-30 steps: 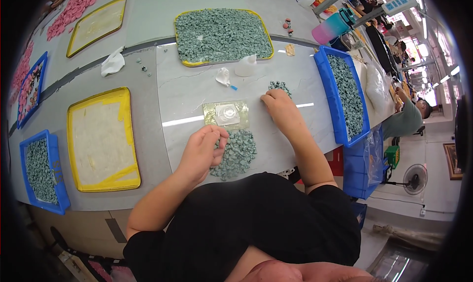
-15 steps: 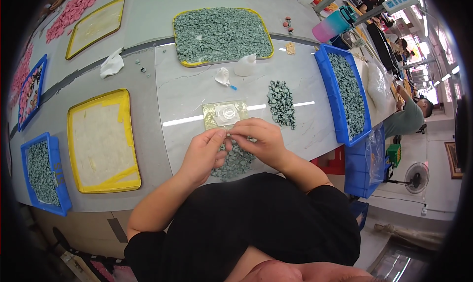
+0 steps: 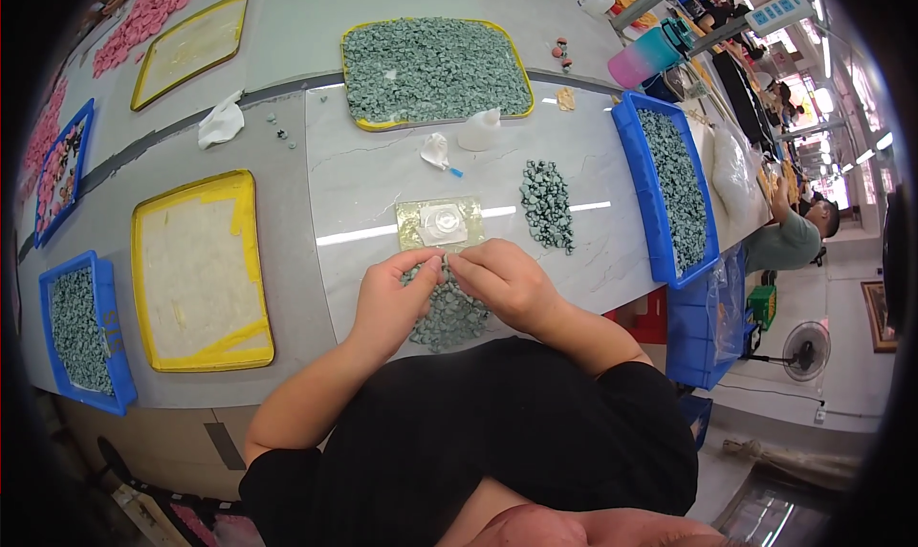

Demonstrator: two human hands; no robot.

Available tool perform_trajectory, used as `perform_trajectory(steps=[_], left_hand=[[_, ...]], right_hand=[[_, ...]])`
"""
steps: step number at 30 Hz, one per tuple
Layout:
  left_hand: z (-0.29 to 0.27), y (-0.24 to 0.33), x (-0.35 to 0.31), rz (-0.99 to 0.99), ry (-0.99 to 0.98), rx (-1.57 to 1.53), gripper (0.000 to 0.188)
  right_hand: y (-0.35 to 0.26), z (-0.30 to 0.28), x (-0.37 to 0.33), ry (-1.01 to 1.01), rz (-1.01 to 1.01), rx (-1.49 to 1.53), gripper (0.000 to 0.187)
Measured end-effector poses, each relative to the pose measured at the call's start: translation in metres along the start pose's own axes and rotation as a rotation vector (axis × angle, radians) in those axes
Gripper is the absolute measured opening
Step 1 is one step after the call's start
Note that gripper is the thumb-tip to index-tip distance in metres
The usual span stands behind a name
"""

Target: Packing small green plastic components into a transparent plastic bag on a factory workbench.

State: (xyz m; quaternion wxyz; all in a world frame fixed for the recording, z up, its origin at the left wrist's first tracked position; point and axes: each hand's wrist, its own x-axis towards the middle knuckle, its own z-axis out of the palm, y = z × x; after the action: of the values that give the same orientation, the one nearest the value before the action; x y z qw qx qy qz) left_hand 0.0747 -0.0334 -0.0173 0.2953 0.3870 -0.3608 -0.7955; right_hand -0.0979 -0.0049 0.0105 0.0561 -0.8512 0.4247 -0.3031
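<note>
My left hand [image 3: 390, 294] and my right hand [image 3: 509, 281] meet fingertip to fingertip, each in a pinch. Whatever small thing sits between the fingers is too tiny and covered to name. Under and just below the hands lies a pile of small grey-green pieces [image 3: 448, 319], partly hidden by them. Right beyond the fingertips, a clear yellowish block [image 3: 409, 229] lies on the table, bearing a whitish square with a round clear dish [image 3: 447, 222] on it. A separate cluster of darker green pieces [image 3: 546, 207] is spread to the right of the block.
Beyond stand a white squeeze bottle [image 3: 480, 131], a crumpled white wipe [image 3: 435, 151] and a yellow-edged tray [image 3: 531, 98] full of green pieces. Blue bins [image 3: 660, 251] [image 3: 122, 380] flank me, both with green pieces. A bare yellow-rimmed tray [image 3: 201, 279] lies left. A person [image 3: 789, 241] sits far right.
The fingers of my right hand have curled in closer, and my left fingers have shifted slightly at the pinch. Both hands stay over the pile. The whole view has moved a little.
</note>
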Motion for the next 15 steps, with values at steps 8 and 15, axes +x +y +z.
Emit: perform_trajectory(steps=[8, 15], left_hand=[[-0.005, 0.001, 0.0, -0.002, -0.005, 0.017, 0.022], [-0.005, 0.005, 0.002, 0.02, 0.043, -0.132, 0.014]], right_hand=[[0.005, 0.0, 0.003, -0.028, -0.07, -0.068, 0.032], [0.03, 0.0, 0.005, -0.047, -0.125, -0.219, 0.03]])
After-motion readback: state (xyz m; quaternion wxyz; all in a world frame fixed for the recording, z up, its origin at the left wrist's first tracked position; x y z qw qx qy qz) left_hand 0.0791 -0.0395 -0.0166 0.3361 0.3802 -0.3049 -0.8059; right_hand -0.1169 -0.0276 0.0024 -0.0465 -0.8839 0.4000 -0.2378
